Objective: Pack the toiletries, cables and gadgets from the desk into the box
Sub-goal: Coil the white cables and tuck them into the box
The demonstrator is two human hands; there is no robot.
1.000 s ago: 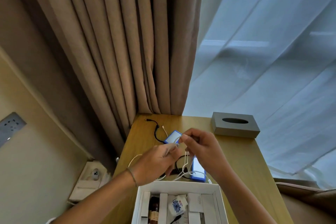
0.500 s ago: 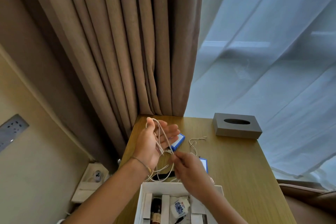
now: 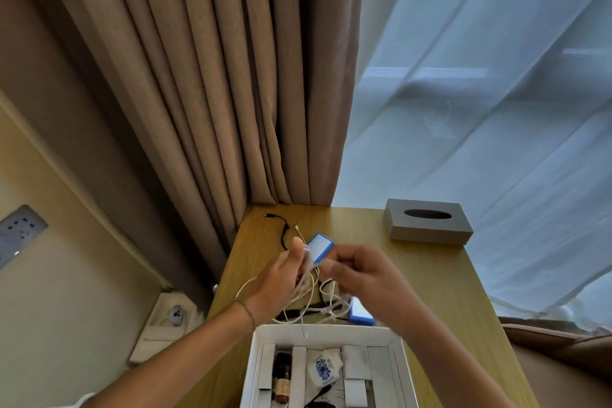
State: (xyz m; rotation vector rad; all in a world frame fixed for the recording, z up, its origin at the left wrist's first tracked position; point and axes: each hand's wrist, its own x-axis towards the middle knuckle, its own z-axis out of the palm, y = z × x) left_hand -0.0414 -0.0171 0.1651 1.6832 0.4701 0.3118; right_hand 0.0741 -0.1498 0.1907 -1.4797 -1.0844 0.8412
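Note:
Both hands hover over the wooden desk (image 3: 427, 278), just beyond the white box (image 3: 318, 331). My left hand (image 3: 278, 288) holds loops of a white cable (image 3: 309, 300) wound around its fingers. My right hand (image 3: 361, 278), blurred, pinches the same cable close to the left fingers. Loose turns of the cable hang down to the box's far rim. A blue-edged gadget (image 3: 319, 247) lies behind the hands, and another blue gadget (image 3: 361, 316) shows under my right hand. A black cable (image 3: 284, 232) lies at the desk's far left corner. Inside the box sit a brown bottle (image 3: 282, 381), a blue-patterned packet (image 3: 324, 369) and white packages.
A grey tissue box (image 3: 427, 220) stands at the desk's far right. Brown curtains (image 3: 205, 83) and a sheer white curtain (image 3: 480, 109) hang behind the desk. A wall socket panel (image 3: 20, 232) is on the left wall, and a low shelf (image 3: 165, 321) sits beside the desk.
My left hand has dropped from a raised, open-palmed pose toward the box, cable still looped on it. My right hand rose from the box's edge to meet the left fingers.

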